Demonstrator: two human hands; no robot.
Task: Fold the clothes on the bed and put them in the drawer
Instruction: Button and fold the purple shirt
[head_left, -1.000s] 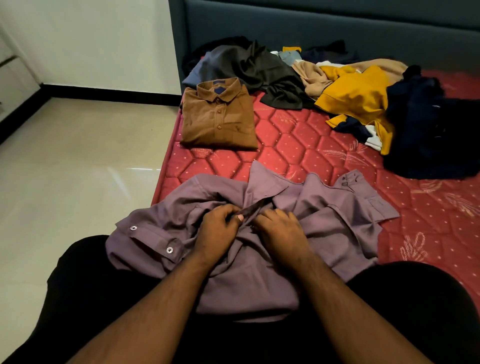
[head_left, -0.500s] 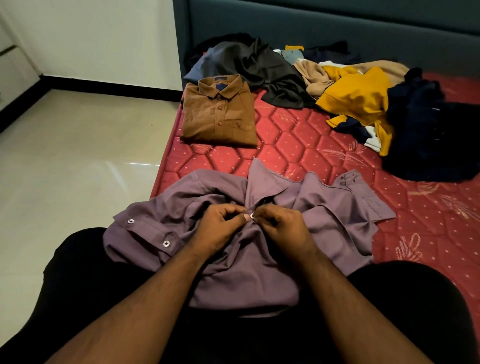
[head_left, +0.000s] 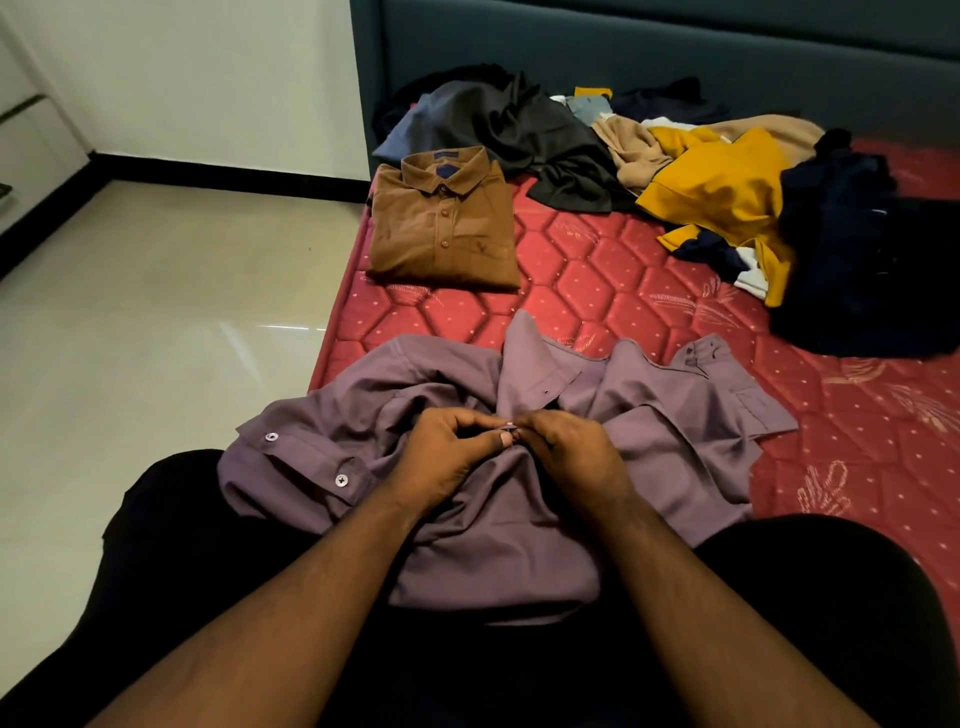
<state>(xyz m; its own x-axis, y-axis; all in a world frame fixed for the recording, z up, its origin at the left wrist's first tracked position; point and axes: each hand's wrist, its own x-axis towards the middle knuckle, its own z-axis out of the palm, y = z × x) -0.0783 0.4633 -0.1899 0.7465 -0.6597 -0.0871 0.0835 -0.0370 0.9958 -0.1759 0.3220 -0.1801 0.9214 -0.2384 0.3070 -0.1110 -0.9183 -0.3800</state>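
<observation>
Both hands (head_left: 511, 447) pinch the purple shirt (head_left: 498, 519) on the bed (head_left: 597, 291).

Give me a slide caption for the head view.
Both hands, left and right, button a mauve shirt; folded brown shirt lies beyond.

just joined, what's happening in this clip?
A person sits at the edge of the bed with a purple shirt spread over their lap. The left hand and right hand meet at the shirt's front just below the collar, pinching the fabric around a button, apparently fastening it. A brown shirt lies already folded farther up the mattress. A pile of unfolded clothes waits by the headboard. No drawer can be clearly seen.
</observation>
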